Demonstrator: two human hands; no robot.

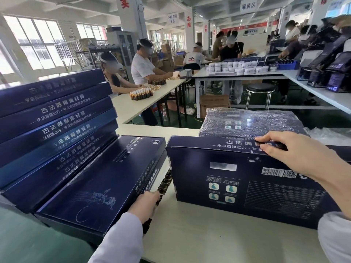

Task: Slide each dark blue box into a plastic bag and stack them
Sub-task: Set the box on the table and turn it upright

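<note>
A dark blue box (237, 185) stands on its long edge on the white table (218, 238), printed back facing me. My right hand (292, 152) grips its top edge, fingers curled over the top. On the left, several unbagged dark blue boxes lean in a row (55, 120). The nearest box (106, 179) tilts toward me, and my left hand (145, 205) holds its right edge. Behind the standing box lies a stack of boxes wrapped in plastic bags (252, 124).
Loose clear plastic bags (330, 134) lie at the far right of the table. Beyond stand other tables with small brown bottles (141, 94) and white jars (237, 68), seated workers, a black stool (260, 90) and a cardboard carton (214, 103) on the floor.
</note>
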